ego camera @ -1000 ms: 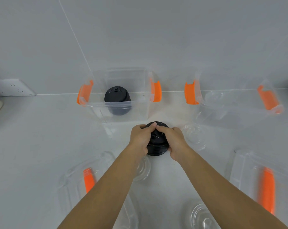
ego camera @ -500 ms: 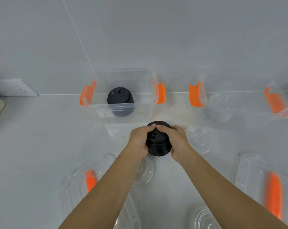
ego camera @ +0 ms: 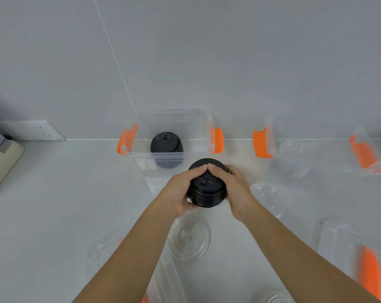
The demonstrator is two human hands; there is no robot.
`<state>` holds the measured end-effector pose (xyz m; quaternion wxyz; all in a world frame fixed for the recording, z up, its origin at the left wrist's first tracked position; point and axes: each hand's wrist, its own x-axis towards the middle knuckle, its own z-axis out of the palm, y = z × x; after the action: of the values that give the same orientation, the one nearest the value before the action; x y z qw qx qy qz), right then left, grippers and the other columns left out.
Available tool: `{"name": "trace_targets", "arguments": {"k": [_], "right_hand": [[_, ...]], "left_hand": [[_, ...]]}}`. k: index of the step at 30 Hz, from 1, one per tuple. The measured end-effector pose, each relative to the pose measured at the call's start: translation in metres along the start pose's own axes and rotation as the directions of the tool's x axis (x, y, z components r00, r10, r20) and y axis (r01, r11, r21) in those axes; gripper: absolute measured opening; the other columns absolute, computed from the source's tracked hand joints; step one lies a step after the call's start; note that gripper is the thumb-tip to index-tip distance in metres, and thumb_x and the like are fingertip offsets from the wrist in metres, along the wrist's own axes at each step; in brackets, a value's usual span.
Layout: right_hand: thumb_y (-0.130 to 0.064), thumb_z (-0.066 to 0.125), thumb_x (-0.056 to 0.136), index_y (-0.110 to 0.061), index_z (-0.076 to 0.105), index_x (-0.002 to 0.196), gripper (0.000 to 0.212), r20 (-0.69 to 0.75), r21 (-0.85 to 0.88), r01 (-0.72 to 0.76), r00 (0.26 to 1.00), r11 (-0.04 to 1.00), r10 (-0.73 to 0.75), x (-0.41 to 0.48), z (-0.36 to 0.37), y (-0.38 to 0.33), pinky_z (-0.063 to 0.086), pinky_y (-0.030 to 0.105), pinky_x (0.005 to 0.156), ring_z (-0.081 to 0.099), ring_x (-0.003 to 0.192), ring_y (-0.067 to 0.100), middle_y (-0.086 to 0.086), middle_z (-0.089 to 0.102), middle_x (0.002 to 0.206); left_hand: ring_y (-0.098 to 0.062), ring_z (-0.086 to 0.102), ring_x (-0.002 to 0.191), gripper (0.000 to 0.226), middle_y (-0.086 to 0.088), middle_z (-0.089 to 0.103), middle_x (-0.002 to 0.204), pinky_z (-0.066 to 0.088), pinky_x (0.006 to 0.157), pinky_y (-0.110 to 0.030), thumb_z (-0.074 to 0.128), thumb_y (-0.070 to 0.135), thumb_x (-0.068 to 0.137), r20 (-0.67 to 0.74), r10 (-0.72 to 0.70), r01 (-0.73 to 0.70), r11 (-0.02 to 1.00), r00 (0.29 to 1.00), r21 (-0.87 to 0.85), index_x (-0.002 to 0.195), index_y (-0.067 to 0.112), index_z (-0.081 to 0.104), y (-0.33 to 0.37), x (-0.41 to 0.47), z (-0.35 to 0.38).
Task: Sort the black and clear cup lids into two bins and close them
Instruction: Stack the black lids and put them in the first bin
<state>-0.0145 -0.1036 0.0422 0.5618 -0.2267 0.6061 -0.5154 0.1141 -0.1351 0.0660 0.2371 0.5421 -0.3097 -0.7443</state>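
Note:
A stack of black cup lids (ego camera: 207,189) is held between my left hand (ego camera: 180,191) and my right hand (ego camera: 235,189), lifted just in front of the left bin. The left clear bin (ego camera: 198,153) with orange latches holds another stack of black lids (ego camera: 166,147). The right clear bin (ego camera: 312,169) holds clear lids (ego camera: 294,149). Loose clear lids lie on the table: one (ego camera: 188,239) under my left wrist, one (ego camera: 267,196) right of my right hand, one (ego camera: 270,297) at the bottom edge.
Two clear bin covers with orange handles lie near me, one at the lower left (ego camera: 163,278) under my left arm, one at the lower right (ego camera: 360,265). A white wall socket (ego camera: 32,130) sits at the far left. A beige object (ego camera: 1,158) lies at the left edge.
Both hands have raised the black lid stack slightly off the table and toward the left bin. The view has shifted a little.

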Motion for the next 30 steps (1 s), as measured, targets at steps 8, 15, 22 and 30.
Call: {"name": "trace_targets", "arguments": {"k": [8,15,22,30], "right_hand": [[-0.037,0.068,0.078,-0.016,0.063,0.098,0.029,0.040,0.041,0.074,0.996,0.996,-0.075,-0.010,0.026,-0.026,0.053,0.035,0.086,0.067,0.093,0.018,0.003,0.071,0.098],[-0.036,0.069,0.077,-0.017,0.062,0.098,0.029,0.050,0.009,0.045,0.998,0.999,-0.045,-0.018,0.031,-0.037,0.053,0.039,0.086,0.068,0.092,0.019,0.003,0.072,0.098],[-0.034,0.069,0.078,-0.015,0.062,0.100,0.030,0.058,-0.010,0.042,0.997,0.999,-0.041,-0.022,0.030,-0.046,0.053,0.037,0.085,0.068,0.091,0.017,0.003,0.072,0.098],[-0.040,0.070,0.074,-0.015,0.060,0.103,0.039,0.111,-0.044,0.154,0.983,0.987,-0.148,-0.005,0.062,-0.089,0.048,0.040,0.097,0.062,0.105,0.019,0.006,0.067,0.111]], "left_hand": [[-0.016,0.066,0.091,0.026,0.002,0.075,0.092,0.055,0.066,-0.032,0.069,0.034,0.078,-0.019,0.185,-0.185,0.982,0.982,0.037,0.099,0.018,0.071,0.025,-0.020,-0.008],[-0.016,0.066,0.091,0.028,0.007,0.075,0.082,0.054,0.063,-0.031,0.069,0.035,0.078,0.016,0.179,-0.179,0.984,0.984,-0.017,0.100,0.020,0.071,0.030,-0.028,-0.013],[-0.014,0.067,0.087,0.025,0.009,0.076,0.079,0.053,0.058,-0.027,0.069,0.036,0.077,0.034,0.170,-0.170,0.985,0.985,-0.022,0.097,0.021,0.072,0.031,-0.031,-0.011],[-0.013,0.067,0.081,0.011,0.011,0.074,0.066,0.055,0.071,-0.035,0.070,0.032,0.077,-0.040,0.328,-0.328,0.945,0.944,0.001,0.083,0.022,0.069,0.082,-0.031,-0.022]]}}
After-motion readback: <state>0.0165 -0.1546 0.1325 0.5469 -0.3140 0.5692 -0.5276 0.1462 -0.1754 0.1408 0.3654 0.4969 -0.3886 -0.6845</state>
